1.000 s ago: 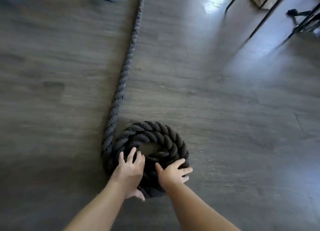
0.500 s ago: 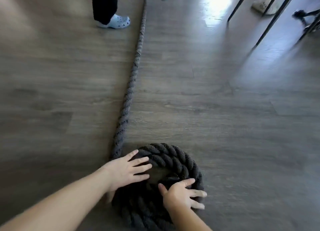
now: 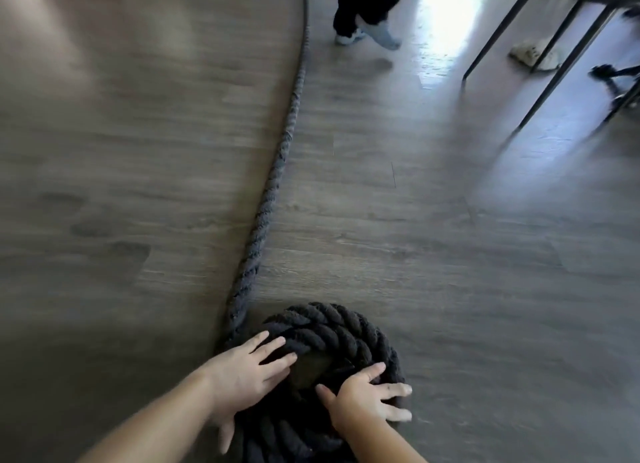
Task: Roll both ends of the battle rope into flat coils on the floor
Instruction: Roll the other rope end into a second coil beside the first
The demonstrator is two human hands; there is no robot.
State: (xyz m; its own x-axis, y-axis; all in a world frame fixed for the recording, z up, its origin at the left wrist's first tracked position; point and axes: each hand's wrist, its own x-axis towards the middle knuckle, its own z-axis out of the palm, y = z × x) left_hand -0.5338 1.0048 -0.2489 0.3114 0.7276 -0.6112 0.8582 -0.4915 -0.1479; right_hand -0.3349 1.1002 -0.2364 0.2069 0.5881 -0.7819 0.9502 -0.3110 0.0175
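Dark twisted battle rope [image 3: 277, 157] lies wound into a flat coil [image 3: 332, 338] at six o'clock on the wood-grain floor [image 3: 450, 272]. Left hand [image 3: 242, 376] and right hand [image 3: 363, 398] press on it, fingers spread. Its tail runs toward twelve; someone's feet [image 3: 367, 34] and chair legs [image 3: 540, 50] stand at one and two o'clock.

Left hand [image 3: 242, 376] and right hand [image 3: 360, 398] flat, fingers spread (seemingly pressing down).

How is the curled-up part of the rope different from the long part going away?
The coil is wound in a flat round with a small gap in the middle; the straight rope runs off across the floor. The left hand and right hand press on the coil; nothing touches the straight rope. Both are one dark, twisted rope.
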